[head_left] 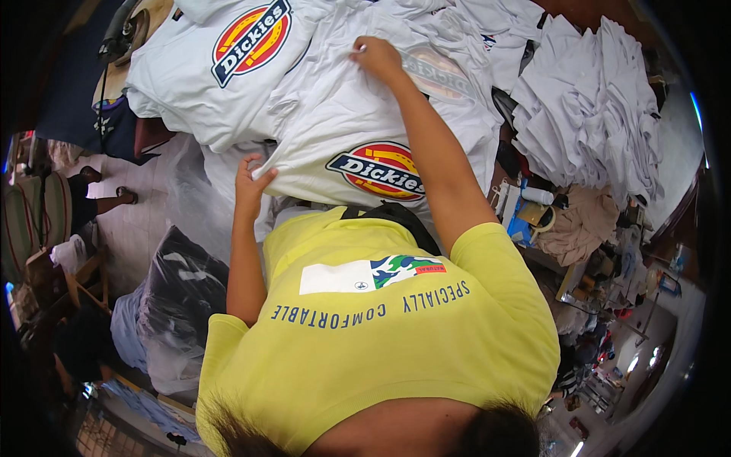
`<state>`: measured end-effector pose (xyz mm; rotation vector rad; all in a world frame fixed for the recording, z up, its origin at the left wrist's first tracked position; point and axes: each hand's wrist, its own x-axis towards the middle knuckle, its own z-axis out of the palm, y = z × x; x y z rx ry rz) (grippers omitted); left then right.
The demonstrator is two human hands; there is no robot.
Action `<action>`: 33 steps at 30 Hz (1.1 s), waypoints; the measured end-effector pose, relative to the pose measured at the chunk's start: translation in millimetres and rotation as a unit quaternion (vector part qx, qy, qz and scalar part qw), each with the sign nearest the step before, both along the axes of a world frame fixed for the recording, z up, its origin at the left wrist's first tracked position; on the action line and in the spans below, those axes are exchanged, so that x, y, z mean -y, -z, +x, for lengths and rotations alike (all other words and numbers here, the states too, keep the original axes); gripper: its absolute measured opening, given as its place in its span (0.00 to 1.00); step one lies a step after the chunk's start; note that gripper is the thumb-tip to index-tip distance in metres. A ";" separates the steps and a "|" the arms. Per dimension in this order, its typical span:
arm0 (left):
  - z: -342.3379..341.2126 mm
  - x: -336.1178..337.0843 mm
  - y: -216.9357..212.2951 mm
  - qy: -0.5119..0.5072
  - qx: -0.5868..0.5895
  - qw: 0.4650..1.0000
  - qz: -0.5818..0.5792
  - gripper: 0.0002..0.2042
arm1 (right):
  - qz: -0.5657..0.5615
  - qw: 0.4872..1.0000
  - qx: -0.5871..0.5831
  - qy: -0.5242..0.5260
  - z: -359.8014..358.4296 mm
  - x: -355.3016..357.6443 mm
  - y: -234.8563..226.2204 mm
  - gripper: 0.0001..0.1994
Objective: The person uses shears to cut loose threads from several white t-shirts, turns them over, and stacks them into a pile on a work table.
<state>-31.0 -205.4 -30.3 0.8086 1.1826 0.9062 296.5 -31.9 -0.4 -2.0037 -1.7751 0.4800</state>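
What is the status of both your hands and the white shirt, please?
Left hand pinching white shirt at near left edge. Right hand curled at its cloth farther off, hold unclear. Printed emblem facing up. Another white shirt crowding from left.

Readable white lettering (pixel 253 43) stands on red-and-yellow logos (pixel 378 170) of white shirts (pixel 179 84), blue lettering (pixel 373 311) on a yellow shirt (pixel 426 354).

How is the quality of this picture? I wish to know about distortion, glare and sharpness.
In the head view, the corners are black and the surroundings bend toward the rim; bright lights glare at lower right; the white shirt's print looks sharp.
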 end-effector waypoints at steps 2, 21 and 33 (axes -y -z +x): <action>2.0 -16.8 -10.3 -0.078 -0.062 0.989 0.110 0.20 | 0.071 0.991 -0.088 0.067 16.6 -2.1 -13.2 0.12; 65.5 21.5 -0.5 0.326 -0.253 0.805 0.426 0.14 | 0.183 0.540 -0.799 0.192 133.7 180.4 47.2 0.20; 62.4 23.6 -21.1 0.318 -0.227 0.864 0.318 0.14 | -0.068 0.897 -0.358 0.249 125.3 173.5 -9.0 0.22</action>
